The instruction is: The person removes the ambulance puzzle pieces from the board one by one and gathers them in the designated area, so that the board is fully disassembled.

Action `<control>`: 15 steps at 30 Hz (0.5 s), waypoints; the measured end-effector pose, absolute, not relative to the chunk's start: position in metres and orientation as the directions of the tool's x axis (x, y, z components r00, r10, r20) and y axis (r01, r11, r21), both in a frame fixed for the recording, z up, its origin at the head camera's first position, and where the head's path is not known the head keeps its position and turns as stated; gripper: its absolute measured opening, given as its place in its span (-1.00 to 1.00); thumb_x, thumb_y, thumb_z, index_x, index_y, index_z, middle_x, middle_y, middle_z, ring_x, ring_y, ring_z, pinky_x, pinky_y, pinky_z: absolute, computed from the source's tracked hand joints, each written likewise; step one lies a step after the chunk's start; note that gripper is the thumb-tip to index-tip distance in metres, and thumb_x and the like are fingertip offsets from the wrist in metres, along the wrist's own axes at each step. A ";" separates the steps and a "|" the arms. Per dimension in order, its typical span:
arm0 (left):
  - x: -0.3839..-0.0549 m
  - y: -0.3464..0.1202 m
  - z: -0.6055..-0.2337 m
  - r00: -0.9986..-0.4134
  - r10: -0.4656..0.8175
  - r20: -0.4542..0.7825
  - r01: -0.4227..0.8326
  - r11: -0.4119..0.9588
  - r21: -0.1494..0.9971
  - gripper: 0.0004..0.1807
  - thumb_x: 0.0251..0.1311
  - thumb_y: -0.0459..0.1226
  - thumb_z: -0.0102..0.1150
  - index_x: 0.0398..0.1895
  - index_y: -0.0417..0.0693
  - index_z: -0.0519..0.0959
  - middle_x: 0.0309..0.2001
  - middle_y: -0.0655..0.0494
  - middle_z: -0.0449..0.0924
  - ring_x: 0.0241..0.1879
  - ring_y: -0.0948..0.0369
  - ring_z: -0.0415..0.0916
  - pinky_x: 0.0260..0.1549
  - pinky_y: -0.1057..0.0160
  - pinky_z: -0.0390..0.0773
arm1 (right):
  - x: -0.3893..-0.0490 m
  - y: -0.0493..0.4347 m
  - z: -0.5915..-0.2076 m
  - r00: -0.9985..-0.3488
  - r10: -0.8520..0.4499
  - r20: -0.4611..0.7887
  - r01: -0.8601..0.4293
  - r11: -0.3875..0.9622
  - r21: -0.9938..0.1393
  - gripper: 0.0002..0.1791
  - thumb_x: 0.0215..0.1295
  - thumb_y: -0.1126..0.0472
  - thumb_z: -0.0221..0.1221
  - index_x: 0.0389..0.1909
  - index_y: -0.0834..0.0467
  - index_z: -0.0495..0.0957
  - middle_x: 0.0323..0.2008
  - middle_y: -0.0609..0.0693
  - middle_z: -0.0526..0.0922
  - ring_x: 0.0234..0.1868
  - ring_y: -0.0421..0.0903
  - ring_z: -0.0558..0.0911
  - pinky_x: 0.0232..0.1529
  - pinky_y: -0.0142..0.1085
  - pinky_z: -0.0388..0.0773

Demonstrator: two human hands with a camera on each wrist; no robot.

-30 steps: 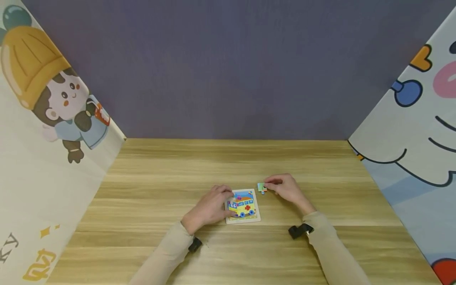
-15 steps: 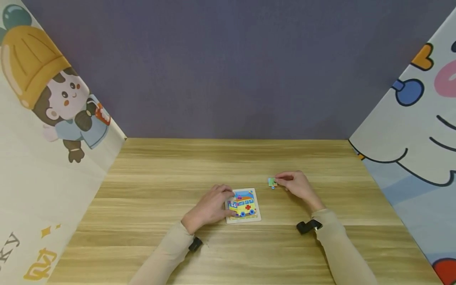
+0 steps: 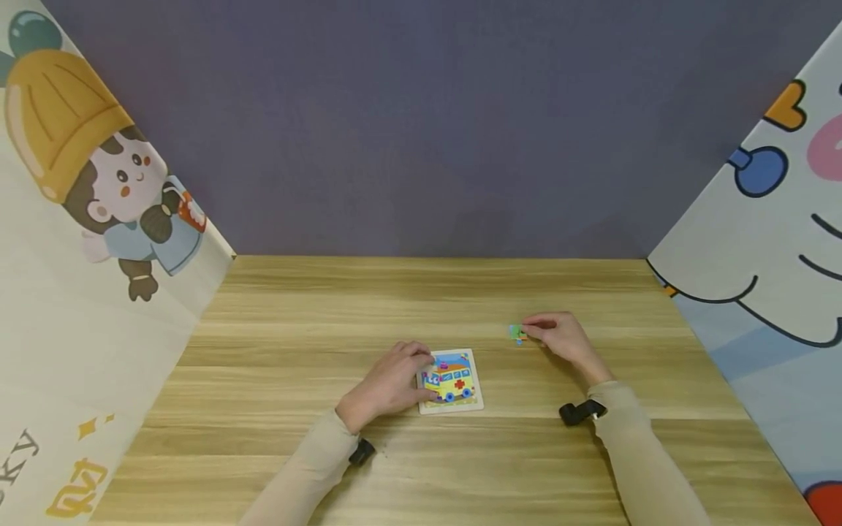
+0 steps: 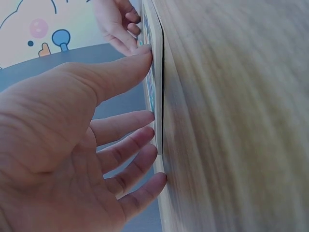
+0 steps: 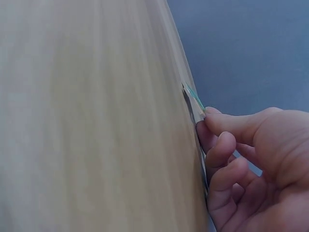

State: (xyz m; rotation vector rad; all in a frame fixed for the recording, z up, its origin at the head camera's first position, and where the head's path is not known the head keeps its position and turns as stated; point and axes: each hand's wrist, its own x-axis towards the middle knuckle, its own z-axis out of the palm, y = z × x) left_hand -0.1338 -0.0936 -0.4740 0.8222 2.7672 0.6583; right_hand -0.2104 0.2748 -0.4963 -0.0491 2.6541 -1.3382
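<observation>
A square picture puzzle in a pale wooden frame lies on the table, showing a yellow ambulance with a red cross. My left hand rests at its left side, thumb on the lower part and fingers toward the upper corner. In the left wrist view those fingers are fairly straight, their tips at the frame's edge. Farther right and back, my right hand pinches a small green jigsaw piece between thumb and index finger. The right wrist view has the jigsaw piece tilted, close over the wood, its other fingers curled beneath.
The wood-grain table runs back to a dark blue-grey panel. Cartoon-printed walls stand at left and right. Each wrist wears a black camera mount.
My right hand has carried the jigsaw piece away from the puzzle, to the right and slightly back. The left hand and the framed puzzle have stayed in place.
</observation>
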 end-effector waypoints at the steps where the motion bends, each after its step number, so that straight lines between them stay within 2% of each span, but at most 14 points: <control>1: -0.134 -0.094 -0.474 -0.830 0.556 -0.044 0.477 0.750 0.459 -0.30 0.27 0.02 0.50 0.36 -0.17 0.59 0.42 -0.03 0.51 0.42 0.00 0.41 0.47 -0.05 0.46 | -0.211 0.276 -0.496 -0.984 -0.105 -0.143 0.054 0.594 -0.803 -0.61 0.51 0.07 0.32 0.17 0.24 0.72 -0.18 0.09 0.81 -0.48 -0.20 0.57 -0.51 -0.37 0.55; 8: -0.133 -0.093 -0.474 -0.830 0.556 -0.045 0.478 0.750 0.458 -0.30 0.28 0.01 0.50 0.36 -0.18 0.59 0.41 -0.03 0.52 0.41 -0.01 0.42 0.45 -0.06 0.47 | -0.217 0.290 -0.491 -0.977 -0.147 -0.153 0.039 0.587 -0.809 -0.57 0.56 0.08 0.26 0.24 0.29 0.66 -0.31 0.06 0.75 -0.53 -0.19 0.50 -0.56 -0.33 0.47; 15: -0.133 -0.094 -0.473 -0.827 0.560 -0.041 0.480 0.742 0.468 -0.30 0.27 0.00 0.50 0.36 -0.20 0.59 0.41 -0.05 0.51 0.42 -0.02 0.42 0.46 -0.08 0.46 | -0.219 0.301 -0.492 -0.977 -0.121 -0.175 0.075 0.575 -0.815 -0.57 0.57 0.07 0.25 0.26 0.28 0.65 -0.52 -0.06 0.64 -0.58 -0.21 0.43 -0.58 -0.34 0.40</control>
